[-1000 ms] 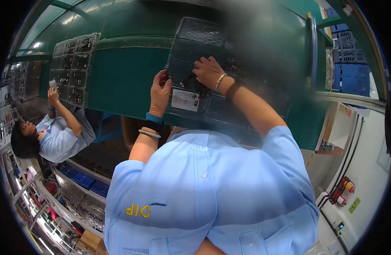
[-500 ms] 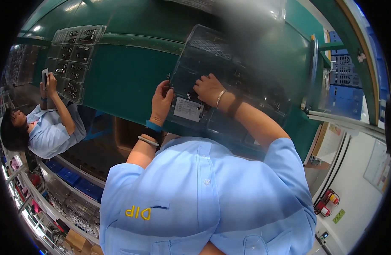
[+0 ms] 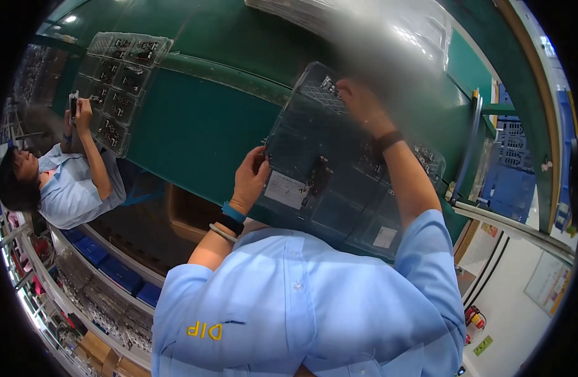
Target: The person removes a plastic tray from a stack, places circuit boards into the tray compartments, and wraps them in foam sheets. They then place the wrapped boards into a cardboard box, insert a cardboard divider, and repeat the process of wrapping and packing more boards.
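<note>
A clear plastic compartment tray [image 3: 342, 196] lies on the green bench in front of me, with small dark and silvery parts in several of its compartments. At the tray's left edge is my left hand [image 3: 250, 182], thumb and fingers curled together around something too small to make out. My right hand [image 3: 364, 108] reaches over the far compartments, its fingertips pinched beside a cluster of small silvery parts [image 3: 329, 85]. Haze in the picture partly veils that hand. A white paper label [image 3: 286, 190] sits in the near left part of the tray, next to my left hand.
Another person [image 3: 66, 182] on the left handles a small dark object beside a second compartment tray [image 3: 122, 146] of parts. Stacked clear trays [image 3: 289, 9] stand at the back. Blue crates [image 3: 507, 169] are at the right, past the bench's metal edge.
My right hand has moved away from my left hand, to the far compartments. The left hand stays at the tray's left edge. The whole view has shifted slightly.
</note>
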`<control>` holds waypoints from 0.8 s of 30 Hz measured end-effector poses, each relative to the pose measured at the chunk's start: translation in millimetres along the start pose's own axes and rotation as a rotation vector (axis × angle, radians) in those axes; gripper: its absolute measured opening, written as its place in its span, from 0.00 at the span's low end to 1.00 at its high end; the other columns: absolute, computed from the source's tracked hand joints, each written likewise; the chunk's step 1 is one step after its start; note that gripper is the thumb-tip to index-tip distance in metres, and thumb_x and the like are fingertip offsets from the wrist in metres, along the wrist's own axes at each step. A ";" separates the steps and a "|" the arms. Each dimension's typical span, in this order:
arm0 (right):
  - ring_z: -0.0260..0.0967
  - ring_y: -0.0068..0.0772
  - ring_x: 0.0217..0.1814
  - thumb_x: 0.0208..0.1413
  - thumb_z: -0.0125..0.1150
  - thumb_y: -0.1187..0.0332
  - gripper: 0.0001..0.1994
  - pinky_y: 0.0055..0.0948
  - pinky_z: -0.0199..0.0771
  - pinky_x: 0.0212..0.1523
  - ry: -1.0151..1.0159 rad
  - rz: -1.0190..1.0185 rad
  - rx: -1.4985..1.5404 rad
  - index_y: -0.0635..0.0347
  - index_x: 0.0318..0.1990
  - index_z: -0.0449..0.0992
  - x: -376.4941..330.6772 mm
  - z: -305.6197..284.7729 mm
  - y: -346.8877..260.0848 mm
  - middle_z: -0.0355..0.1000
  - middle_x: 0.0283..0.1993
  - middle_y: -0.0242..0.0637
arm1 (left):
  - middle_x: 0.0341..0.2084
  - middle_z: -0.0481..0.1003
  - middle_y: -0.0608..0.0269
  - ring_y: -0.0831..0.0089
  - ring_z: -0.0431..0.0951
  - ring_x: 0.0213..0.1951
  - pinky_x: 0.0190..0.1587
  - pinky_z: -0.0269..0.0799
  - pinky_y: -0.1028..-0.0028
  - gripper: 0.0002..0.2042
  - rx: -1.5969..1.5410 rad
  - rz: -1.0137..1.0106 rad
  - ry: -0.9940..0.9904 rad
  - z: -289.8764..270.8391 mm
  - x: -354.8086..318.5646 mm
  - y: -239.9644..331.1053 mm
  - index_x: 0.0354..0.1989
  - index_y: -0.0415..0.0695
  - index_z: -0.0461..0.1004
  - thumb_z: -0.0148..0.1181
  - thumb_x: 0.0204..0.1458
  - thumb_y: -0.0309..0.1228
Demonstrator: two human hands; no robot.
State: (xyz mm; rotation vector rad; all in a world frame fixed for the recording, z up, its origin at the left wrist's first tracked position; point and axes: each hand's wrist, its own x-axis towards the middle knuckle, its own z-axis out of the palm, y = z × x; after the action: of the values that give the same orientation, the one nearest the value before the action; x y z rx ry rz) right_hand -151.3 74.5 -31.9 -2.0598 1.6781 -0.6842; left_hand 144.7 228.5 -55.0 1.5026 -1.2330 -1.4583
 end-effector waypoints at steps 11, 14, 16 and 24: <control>0.70 0.39 0.43 0.52 0.57 0.63 0.06 0.36 0.71 0.40 -0.125 -0.008 -0.727 0.49 0.36 0.77 12.9 22.9 19.7 0.69 0.37 0.35 | 0.37 0.72 0.63 0.78 0.72 0.37 0.43 0.72 0.79 0.18 -0.007 -0.002 0.030 1.0 -0.1 0.5 0.56 0.39 0.65 0.51 0.56 0.25; 0.69 0.38 0.44 0.51 0.57 0.64 0.06 0.35 0.71 0.39 -0.107 0.009 -0.738 0.50 0.35 0.76 15.5 26.8 22.2 0.68 0.37 0.35 | 0.37 0.72 0.63 0.78 0.72 0.37 0.43 0.72 0.79 0.18 0.004 -0.002 0.028 1.6 -1.1 2.1 0.56 0.39 0.65 0.51 0.56 0.24; 0.69 0.37 0.44 0.50 0.58 0.64 0.06 0.34 0.70 0.39 -0.090 0.031 -0.746 0.51 0.35 0.76 11.6 21.7 25.1 0.68 0.36 0.34 | 0.37 0.72 0.63 0.78 0.72 0.37 0.43 0.72 0.79 0.18 0.003 -0.001 0.016 3.5 -1.9 3.8 0.56 0.40 0.65 0.51 0.56 0.24; 0.73 0.32 0.34 0.52 0.58 0.68 0.05 0.31 0.70 0.30 0.317 0.231 -0.027 0.58 0.35 0.73 -74.1 -80.8 31.0 0.74 0.33 0.34 | 0.39 0.73 0.62 0.78 0.73 0.36 0.38 0.73 0.78 0.17 0.044 -0.003 0.005 3.0 -2.7 -11.1 0.56 0.42 0.65 0.52 0.58 0.27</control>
State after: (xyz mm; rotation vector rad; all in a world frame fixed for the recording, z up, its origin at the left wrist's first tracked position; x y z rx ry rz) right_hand -235.9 141.0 5.7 -1.8065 2.0684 -0.9509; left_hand 143.8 234.9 -65.0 1.5373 -1.2679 -1.4373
